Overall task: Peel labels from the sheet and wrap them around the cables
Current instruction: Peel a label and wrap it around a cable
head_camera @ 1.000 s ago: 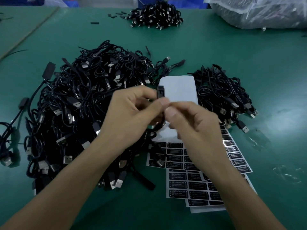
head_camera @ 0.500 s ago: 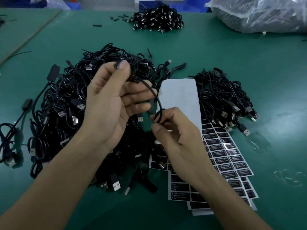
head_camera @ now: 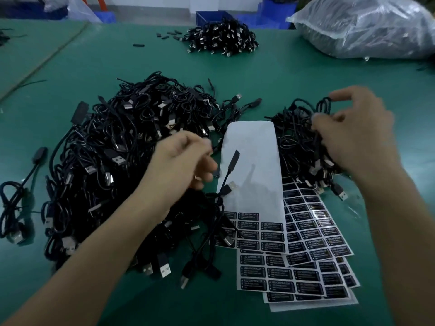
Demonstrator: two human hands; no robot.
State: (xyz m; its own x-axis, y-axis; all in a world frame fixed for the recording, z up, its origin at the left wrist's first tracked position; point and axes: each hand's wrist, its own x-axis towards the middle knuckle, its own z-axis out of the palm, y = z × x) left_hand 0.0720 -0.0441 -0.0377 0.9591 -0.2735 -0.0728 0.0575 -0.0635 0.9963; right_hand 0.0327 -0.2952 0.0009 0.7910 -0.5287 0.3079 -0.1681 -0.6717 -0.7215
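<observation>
A big heap of black USB cables (head_camera: pixel 113 165) lies at the left, and a smaller pile of cables (head_camera: pixel 299 147) lies at the right. Between them are overlapping label sheets (head_camera: pixel 306 234); the top sheet (head_camera: pixel 251 142) is bare white in its upper part. My right hand (head_camera: pixel 355 137) hovers over the right pile and pinches a coiled black cable (head_camera: pixel 322 107) between thumb and fingers. My left hand (head_camera: pixel 186 161), blurred, is at the big heap's right edge with curled fingers around a small black connector (head_camera: pixel 216 173). Beside it a cable end (head_camera: pixel 235 156) sticks up over the white sheet.
A third cable pile (head_camera: pixel 221 38) and a few loose black parts (head_camera: pixel 168 35) lie at the far middle of the green table (head_camera: pixel 306 74). A clear plastic bag (head_camera: pixel 367 27) sits far right. One separate cable (head_camera: pixel 21 194) lies at the left edge.
My hands have parted. The right hand carried the coiled cable right, over the smaller pile. The left hand let go of its end and dropped to the big heap's edge.
</observation>
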